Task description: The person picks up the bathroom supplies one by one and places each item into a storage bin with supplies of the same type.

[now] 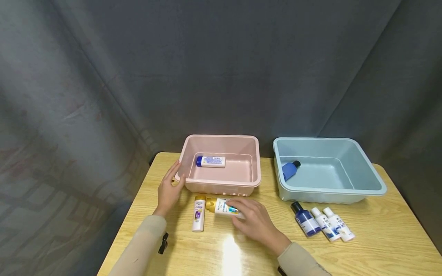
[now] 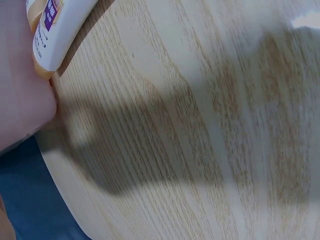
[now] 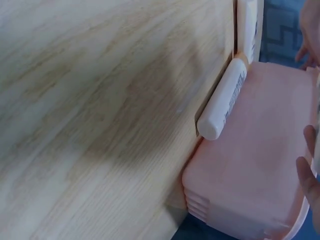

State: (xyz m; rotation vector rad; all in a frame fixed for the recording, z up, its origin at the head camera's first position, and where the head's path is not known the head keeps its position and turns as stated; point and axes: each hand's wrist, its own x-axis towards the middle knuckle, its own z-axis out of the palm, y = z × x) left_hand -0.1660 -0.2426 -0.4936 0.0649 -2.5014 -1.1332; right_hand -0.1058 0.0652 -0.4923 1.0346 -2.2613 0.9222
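My left hand (image 1: 169,193) rests against the left front corner of the pink bin (image 1: 221,188), its fingers straight along the side and thumb at the front. Just in front of that bin, my right hand (image 1: 255,218) holds a white bottle (image 1: 222,207) with a gold cap and a blue-green label, thumb on one side and fingers on the other. A similar white bottle (image 3: 223,100) lies along the bin's wall in the right wrist view. To its left lies a white bottle with a purple label (image 1: 198,214), cap toward the bin.
Inside the pink bin is a white bottle with a blue cap (image 1: 212,161). A blue bin (image 1: 331,195) stands to the right, holding a blue bottle (image 1: 290,171) with a black cap. Before it lie a dark blue bottle (image 1: 305,219) and two white bottles (image 1: 326,225).
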